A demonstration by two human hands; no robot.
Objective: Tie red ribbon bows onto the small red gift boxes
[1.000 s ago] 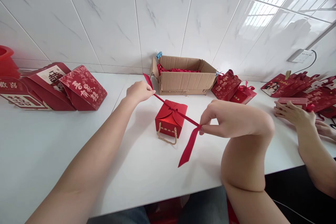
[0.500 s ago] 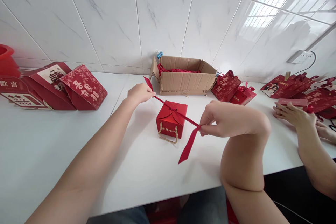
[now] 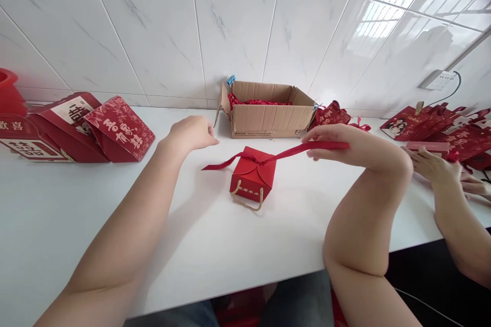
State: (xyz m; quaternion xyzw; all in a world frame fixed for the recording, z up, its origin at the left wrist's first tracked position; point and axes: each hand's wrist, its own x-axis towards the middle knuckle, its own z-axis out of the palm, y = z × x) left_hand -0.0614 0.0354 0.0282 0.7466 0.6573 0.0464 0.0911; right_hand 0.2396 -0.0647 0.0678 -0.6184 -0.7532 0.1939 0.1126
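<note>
Above the box [image 3: 253, 176], right hand [image 3: 345, 149] pinches ribbon [image 3: 291, 152]; left hand [image 3: 190, 134] seemingly open, fingertips hidden.

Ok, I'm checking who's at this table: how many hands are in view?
4. The person's left hand is left of the gift box; their right hand holds the red ribbon; a co-worker's two hands are at the right edge of the table.
</note>
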